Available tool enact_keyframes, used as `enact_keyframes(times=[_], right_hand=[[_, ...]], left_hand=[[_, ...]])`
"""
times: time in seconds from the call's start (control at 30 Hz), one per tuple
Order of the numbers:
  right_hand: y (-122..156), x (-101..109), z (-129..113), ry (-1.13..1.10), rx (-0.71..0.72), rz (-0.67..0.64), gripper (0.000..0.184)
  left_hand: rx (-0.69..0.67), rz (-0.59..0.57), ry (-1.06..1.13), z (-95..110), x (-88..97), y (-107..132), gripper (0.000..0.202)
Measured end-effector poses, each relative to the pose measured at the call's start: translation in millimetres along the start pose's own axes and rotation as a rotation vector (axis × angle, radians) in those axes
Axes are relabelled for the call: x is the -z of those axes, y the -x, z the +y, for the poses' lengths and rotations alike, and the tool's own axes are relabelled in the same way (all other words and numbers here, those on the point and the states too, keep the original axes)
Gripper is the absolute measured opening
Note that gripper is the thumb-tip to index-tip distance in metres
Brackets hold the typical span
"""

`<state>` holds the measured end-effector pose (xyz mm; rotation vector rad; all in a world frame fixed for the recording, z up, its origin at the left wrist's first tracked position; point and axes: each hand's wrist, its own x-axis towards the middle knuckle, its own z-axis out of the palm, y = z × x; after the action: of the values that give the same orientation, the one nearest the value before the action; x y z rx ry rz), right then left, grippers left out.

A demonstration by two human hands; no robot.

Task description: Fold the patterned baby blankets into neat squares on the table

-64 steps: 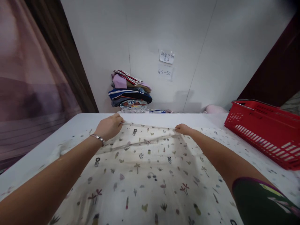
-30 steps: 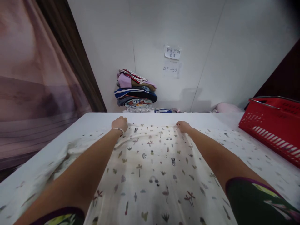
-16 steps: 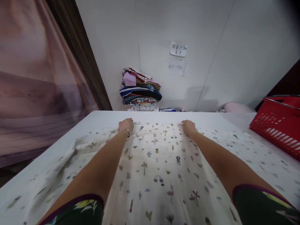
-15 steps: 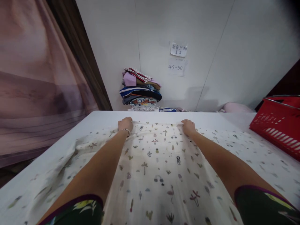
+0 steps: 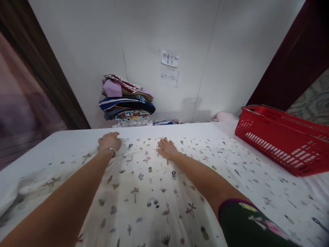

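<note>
A thin white cloth (image 5: 141,178) printed with palms, flamingos and cacti lies spread over the white table (image 5: 77,137), running toward me and off to the right. At its far edge my right hand (image 5: 167,148) rests palm down, fingers spread on the fabric. My left hand (image 5: 110,141), a bracelet at its wrist, is at the cloth's far left corner, one finger stretched out and the others partly hidden behind the hand. Loose folds of the cloth bunch up to the left of my left forearm.
A red plastic basket (image 5: 277,137) with a metal handle stands on the right of the table. Behind the table a stack of folded fabrics (image 5: 128,97) leans at the wall, beneath and left of two paper notes (image 5: 169,59). A pink curtain (image 5: 23,103) hangs at left.
My view has turned right, bringing more of the basket in. My right hand has let go of the cloth's edge and spread flat, closer to my left hand. The left hand's fingers have loosened.
</note>
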<state>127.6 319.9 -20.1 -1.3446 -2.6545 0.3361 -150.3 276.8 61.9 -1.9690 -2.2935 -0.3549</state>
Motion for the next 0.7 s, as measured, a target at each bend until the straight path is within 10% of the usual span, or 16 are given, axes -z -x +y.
enact_keyframes(times=[0.2,0.37,0.7], right_hand=[[14.2,11.1,6.7,-0.032,-0.014,-0.015,0.054],[53.1,22.4,50.2,0.059,-0.232,0.028,0.062],[70.7,49.7,105.7,0.049,-0.377,0.031,0.054]], left_hand=[[-0.377,-0.096,0.029,70.1,-27.9,44.9,0.046],[-0.182,-0.313,0.018,54.7,-62.1,64.1,0.070],[-0.165,-0.276,0.013,47.6,-69.1,64.6,0.071]])
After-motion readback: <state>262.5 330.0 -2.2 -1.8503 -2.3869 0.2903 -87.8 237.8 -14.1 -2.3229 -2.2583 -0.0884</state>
